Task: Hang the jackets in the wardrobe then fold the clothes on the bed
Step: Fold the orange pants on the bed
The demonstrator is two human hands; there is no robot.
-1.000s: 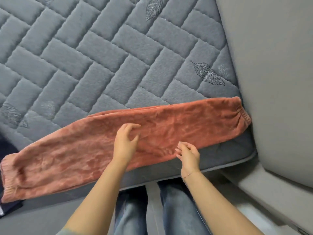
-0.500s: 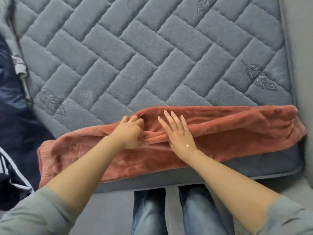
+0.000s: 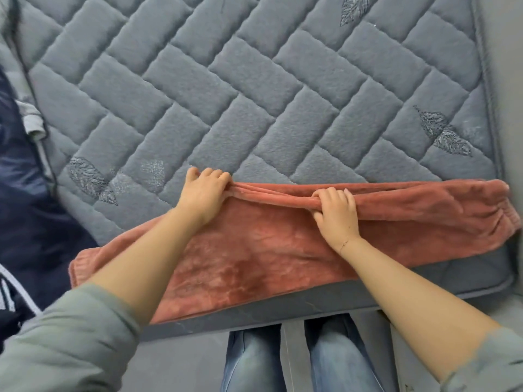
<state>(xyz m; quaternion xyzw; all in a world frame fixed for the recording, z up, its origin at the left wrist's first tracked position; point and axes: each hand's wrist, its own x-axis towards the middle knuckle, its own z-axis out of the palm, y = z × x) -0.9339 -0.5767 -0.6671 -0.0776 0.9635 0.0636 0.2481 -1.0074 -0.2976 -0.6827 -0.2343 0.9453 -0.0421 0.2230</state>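
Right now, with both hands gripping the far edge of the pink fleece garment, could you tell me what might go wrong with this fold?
1. The left hand and right hand bunch the far edge of the pink fleece garment into ridges; those creases may get folded in.
2. The garment lies along the near edge of the bed, so a pull toward the person could slide it off.
3. Its left cuff end lies close to the dark jacket and might catch on it.

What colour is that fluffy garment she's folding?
Rusty orange-pink garment, clearest in the head view.
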